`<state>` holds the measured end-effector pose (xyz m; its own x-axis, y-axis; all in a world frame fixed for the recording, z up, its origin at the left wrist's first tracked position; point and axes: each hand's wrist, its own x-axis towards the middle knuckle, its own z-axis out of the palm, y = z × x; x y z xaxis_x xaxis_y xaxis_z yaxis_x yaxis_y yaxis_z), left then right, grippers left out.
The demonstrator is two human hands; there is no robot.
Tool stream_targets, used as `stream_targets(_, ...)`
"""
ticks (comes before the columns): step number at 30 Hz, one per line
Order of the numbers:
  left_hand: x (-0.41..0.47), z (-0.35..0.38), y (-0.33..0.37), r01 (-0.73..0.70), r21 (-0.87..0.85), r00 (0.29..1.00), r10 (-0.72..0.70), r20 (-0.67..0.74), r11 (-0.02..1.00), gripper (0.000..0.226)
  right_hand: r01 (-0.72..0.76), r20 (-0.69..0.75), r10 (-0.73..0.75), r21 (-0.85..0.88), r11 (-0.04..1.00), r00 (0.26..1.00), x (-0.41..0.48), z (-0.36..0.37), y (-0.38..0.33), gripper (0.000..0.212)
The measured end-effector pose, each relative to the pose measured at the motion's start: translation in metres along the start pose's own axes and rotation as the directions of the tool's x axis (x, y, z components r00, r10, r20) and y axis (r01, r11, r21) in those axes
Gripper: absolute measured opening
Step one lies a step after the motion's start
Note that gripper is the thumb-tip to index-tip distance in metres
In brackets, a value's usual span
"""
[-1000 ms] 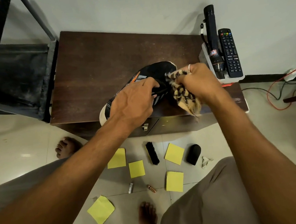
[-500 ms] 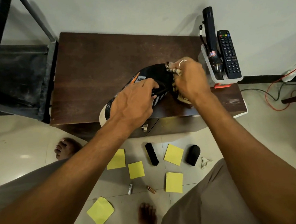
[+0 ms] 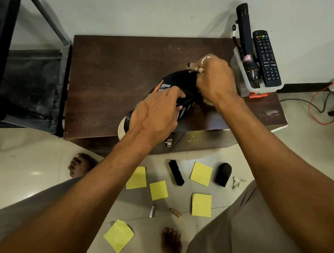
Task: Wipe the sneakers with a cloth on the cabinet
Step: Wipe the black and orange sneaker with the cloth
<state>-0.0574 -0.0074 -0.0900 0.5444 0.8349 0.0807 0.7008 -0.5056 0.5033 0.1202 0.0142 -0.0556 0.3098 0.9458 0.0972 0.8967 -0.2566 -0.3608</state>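
one black sneaker (image 3: 178, 82) is lying on the dark wooden top of the cabinet (image 3: 125, 69), near the front edge. its pale heel is overhanging toward the person and its toe is pointing away to the right. no second sneaker is showing in this view.

the left hand (image 3: 156, 115) is gripping the sneaker from above, with the fingers curling into the lace and collar area. judgement: this hold is pinning the shoe so it is not sliding or rolling under the rubbing.

the right hand (image 3: 216, 80) is closing round the cloth (image 3: 194, 69) and pressing it against the toe end. only a striped scrap is showing past the knuckles and most of the cloth is hidden under the hand. judgement: bunching it small is giving a firm pad for working the curved toe.

judgement: wiping is under way at the toe, and how much of the upper is already clean cannot be told.

a torch (image 3: 245, 35) and a remote (image 3: 267, 58) are standing in a plastic holder (image 3: 241, 73) just beside the right hand. judgement: a wide stroke is risking a knock against it.

a brush (image 3: 176, 172) and yellow notes (image 3: 158, 190) are lying on the floor below, well apart from the work.
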Motion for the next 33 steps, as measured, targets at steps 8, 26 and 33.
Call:
stream_targets(8, -0.002, -0.003, 0.001, -0.014, 0.012, 1.0, 0.014, 0.015, 1.0, 0.034, 0.027, 0.331, -0.039, 0.04, 0.999, 0.943, 0.002, -0.006, -0.009, 0.023)
stream_targets(26, 0.008, -0.041, 0.004, -0.213, 0.189, 0.958, 0.166, 0.234, 0.959, 0.037, 0.003, 0.35, -0.182, 0.453, 0.892, 0.919, 0.005, -0.025, 0.016, 0.038)
stream_targets(33, 0.003, -0.083, -0.023, -0.021, 0.346, 0.99, -0.029, 0.138, 0.938, 0.029, 0.071, 0.208, -0.21, 0.527, 0.847, 0.955, -0.006, -0.012, 0.017, 0.035)
